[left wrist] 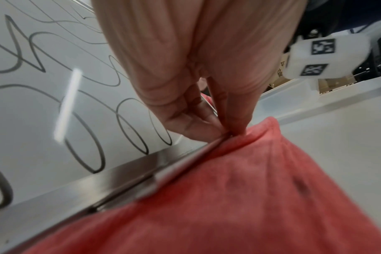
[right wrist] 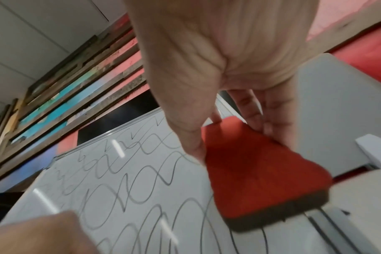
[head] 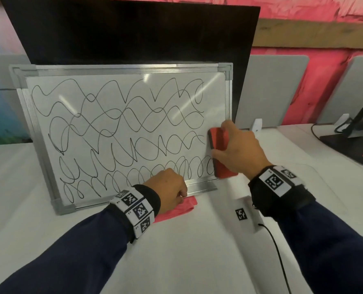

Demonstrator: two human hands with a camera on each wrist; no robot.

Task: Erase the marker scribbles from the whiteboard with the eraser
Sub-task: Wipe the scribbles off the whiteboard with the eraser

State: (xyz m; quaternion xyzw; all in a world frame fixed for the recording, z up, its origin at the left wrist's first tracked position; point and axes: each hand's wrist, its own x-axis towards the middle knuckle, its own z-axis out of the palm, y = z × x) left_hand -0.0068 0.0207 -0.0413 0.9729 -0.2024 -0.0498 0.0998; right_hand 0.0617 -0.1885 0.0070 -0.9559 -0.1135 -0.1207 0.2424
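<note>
A framed whiteboard (head: 121, 68) leans back on the white table, covered in looping black scribbles (head: 133, 145). My right hand (head: 223, 141) grips a red eraser (head: 225, 166) with a dark felt face, set against the board's lower right edge. The right wrist view shows the eraser (right wrist: 261, 171) between thumb and fingers of that hand (right wrist: 228, 137), felt side on the board (right wrist: 98, 189). My left hand (head: 182, 194) pinches the metal ledge (head: 201, 186) along the board's bottom. In the left wrist view its thumb and finger (left wrist: 228, 132) meet on the ledge (left wrist: 180, 163).
A pink cloth (head: 182, 209) lies under my left hand, against the ledge. A black monitor (head: 133, 35) stands behind the board. A white tagged box (head: 246, 213) with a black cable (head: 278, 251) lies on the table between my arms. Another monitor's stand (head: 350, 143) is at far right.
</note>
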